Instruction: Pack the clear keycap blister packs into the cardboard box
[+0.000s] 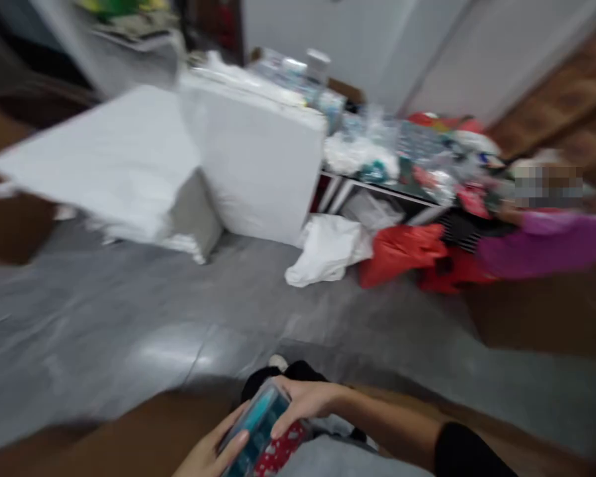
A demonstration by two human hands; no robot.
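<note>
Fingers (298, 401) of our right hand (318, 400) wrap over the phone (255, 424), its long axis tilting up-right; our left hand (206, 452) grips its lower end.

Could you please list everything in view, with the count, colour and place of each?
white boxy block: one, white, upright on the floor, centre
flat white sheet: one, white, left of the block
clear plastic packets: several, clear, on a shelf behind
white plastic bag: one, white, on the floor
red plastic bag: one, red, beside the white bag
co-worker's purple sleeve: one, purple, right edge
flat phone: one, teal screen, bottom centre
dotted red cloth: one, red, under the phone
left hand: one, holding the phone
right hand: one, over the phone
</note>
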